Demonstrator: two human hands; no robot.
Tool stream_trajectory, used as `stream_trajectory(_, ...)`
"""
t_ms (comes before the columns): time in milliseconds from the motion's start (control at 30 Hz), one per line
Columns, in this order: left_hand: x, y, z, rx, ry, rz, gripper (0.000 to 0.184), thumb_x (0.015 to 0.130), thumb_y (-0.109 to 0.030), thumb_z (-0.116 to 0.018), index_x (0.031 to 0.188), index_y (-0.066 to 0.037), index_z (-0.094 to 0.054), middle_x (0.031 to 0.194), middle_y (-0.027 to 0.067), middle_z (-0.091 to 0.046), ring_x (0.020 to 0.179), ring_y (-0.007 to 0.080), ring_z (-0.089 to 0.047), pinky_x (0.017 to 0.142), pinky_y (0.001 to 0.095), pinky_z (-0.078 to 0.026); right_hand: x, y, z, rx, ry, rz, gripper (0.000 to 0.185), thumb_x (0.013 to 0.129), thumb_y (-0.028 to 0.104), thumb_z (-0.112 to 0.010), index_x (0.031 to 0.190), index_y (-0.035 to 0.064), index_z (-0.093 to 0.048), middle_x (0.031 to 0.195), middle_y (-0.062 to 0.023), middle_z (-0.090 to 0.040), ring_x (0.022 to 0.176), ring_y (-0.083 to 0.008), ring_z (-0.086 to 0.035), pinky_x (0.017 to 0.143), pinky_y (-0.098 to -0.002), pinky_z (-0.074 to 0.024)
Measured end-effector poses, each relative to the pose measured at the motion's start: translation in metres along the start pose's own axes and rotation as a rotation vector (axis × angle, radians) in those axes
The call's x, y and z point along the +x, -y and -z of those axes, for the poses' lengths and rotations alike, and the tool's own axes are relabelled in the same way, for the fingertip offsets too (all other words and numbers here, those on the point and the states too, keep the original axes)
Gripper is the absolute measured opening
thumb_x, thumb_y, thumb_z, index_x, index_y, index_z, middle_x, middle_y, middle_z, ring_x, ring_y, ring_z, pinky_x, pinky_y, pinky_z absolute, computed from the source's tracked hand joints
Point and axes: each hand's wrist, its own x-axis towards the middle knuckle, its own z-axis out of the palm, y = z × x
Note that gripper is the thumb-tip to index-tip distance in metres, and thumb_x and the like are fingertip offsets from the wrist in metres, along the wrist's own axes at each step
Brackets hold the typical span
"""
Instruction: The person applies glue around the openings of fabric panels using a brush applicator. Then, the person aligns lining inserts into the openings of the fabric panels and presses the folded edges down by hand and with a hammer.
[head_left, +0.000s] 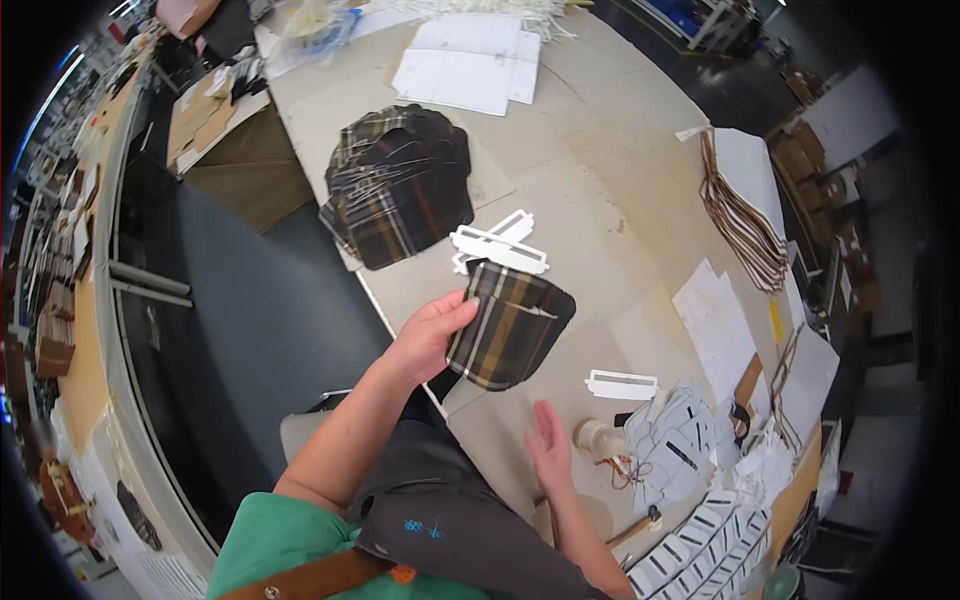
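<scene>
My left hand (pixel 435 335) pinches the left edge of a dark plaid fabric piece (pixel 512 330), thumb on top. The piece has rounded lower corners and a narrow slit line near its upper part. Just beyond it, several white slotted templates (pixel 500 243) lie crossed on the table. Farther off sits a pile of similar plaid pieces (pixel 400 185). My right hand (pixel 550 450) holds nothing; its fingers are stretched out over the near table edge, left of a small jar (pixel 600 438). Another white slotted template (pixel 621 385) lies above the jar.
Pale grey cut pieces (pixel 680 440) and black-striped white strips (pixel 690 550) crowd the near right. Brown-edged strips (pixel 740 220) rest along the right side of the table (pixel 600 170). White sheets (pixel 470 65) lie at the far end. A brush-like tool (pixel 640 525) is near my right forearm.
</scene>
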Motion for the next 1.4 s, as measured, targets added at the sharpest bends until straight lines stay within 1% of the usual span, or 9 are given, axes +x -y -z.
stream_trajectory(200,0.047,-0.033,0.010,0.125,0.153,0.198,0.034,0.106,-0.018,-0.054,0.136,-0.003,-0.055,0.127,0.0029,-0.065,0.115,0.0098,-0.061,0.100,0.0283,-0.048,0.132,0.054,-0.024,0.762,-0.042,-0.144,0.046,0.102,0.023,-0.062,0.140,0.0011,-0.051,0.140,-0.0110,-0.059,0.133,-0.0186,-0.050,0.111,-0.0384,-0.0396)
stream_trajectory(500,0.060,-0.067,0.108,0.372,-0.204,0.220,0.029,0.106,-0.023,-0.057,0.121,-0.001,-0.068,0.112,0.0001,-0.070,0.103,0.0069,-0.061,0.094,0.0274,-0.049,0.188,0.097,-0.072,0.300,-0.298,-0.051,0.022,0.095,0.006,-0.070,0.115,0.0003,-0.068,0.111,-0.0064,-0.073,0.098,-0.0140,-0.068,0.090,-0.0285,-0.0522)
stream_trajectory(567,0.046,-0.056,0.124,0.495,-0.249,0.022,0.028,0.103,-0.027,-0.063,0.093,-0.001,-0.069,0.080,-0.0076,-0.058,0.071,0.0029,-0.046,0.062,0.0266,-0.043,0.198,0.105,-0.078,0.155,-0.316,-0.075,0.014,0.094,0.008,-0.072,0.104,-0.0012,-0.071,0.095,-0.0056,-0.075,0.085,-0.0102,-0.067,0.079,-0.0275,-0.0538)
stream_trajectory(700,0.017,-0.070,0.155,0.730,-0.349,0.084,0.020,0.097,-0.020,-0.070,0.093,0.000,-0.071,0.081,-0.0034,-0.061,0.075,0.0053,-0.051,0.067,0.0273,-0.045,0.242,0.128,-0.093,-0.302,-0.185,-0.052,0.016,0.091,0.014,-0.076,0.091,-0.0016,-0.071,0.084,-0.0022,-0.072,0.072,-0.0082,-0.060,0.068,-0.0274,-0.0504)
stream_trajectory(900,0.023,-0.107,0.182,1.179,-0.632,-0.278,0.015,0.082,-0.012,-0.079,0.089,0.000,-0.073,0.082,0.0119,-0.065,0.070,0.0260,-0.064,0.065,0.0349,-0.052,0.327,0.126,-0.153,-0.660,-0.017,0.398,0.019,0.084,0.016,-0.077,0.093,0.0008,-0.071,0.092,-0.0136,-0.067,0.082,-0.0313,-0.065,0.076,-0.0371,-0.0520)
stream_trajectory(1033,0.031,-0.126,0.180,1.491,-0.646,-0.073,0.024,0.078,-0.014,-0.082,0.096,-0.004,-0.067,0.091,0.0104,-0.063,0.081,0.0289,-0.063,0.072,0.0385,-0.051,0.352,0.104,-0.176,-0.952,-0.136,0.612,0.021,0.083,0.015,-0.078,0.092,-0.0013,-0.068,0.086,-0.0126,-0.064,0.076,-0.0322,-0.063,0.072,-0.0386,-0.0507)
stream_trajectory(1100,0.041,-0.134,0.167,1.452,-0.711,-0.094,0.029,0.077,-0.014,-0.082,0.099,-0.005,-0.065,0.098,0.0103,-0.063,0.088,0.0301,-0.062,0.078,0.0399,-0.050,0.351,0.107,-0.183,-0.836,-0.104,0.342,0.020,0.081,0.014,-0.078,0.090,-0.0008,-0.067,0.084,-0.0131,-0.063,0.080,-0.0350,-0.062,0.072,-0.0420,-0.0500)
stream_trajectory(1167,0.053,-0.134,0.159,1.662,-0.571,-0.566,0.041,0.075,-0.011,-0.081,0.111,-0.006,-0.061,0.111,0.0122,-0.061,0.103,0.0332,-0.059,0.090,0.0419,-0.047,0.353,0.114,-0.184,-0.858,-0.056,0.153,0.024,0.081,0.015,-0.078,0.101,0.0038,-0.071,0.102,-0.0120,-0.068,0.100,-0.0360,-0.062,0.088,-0.0430,-0.0514)
stream_trajectory(1400,0.100,-0.106,0.155,1.751,-0.357,-0.657,0.059,0.075,-0.014,-0.080,0.131,-0.010,-0.060,0.142,0.0117,-0.052,0.134,0.0356,-0.046,0.111,0.0495,-0.036,0.350,0.108,-0.184,-0.857,-0.046,0.224,0.037,0.078,0.012,-0.079,0.110,0.0026,-0.065,0.104,-0.0153,-0.066,0.100,-0.0364,-0.062,0.088,-0.0448,-0.0503)
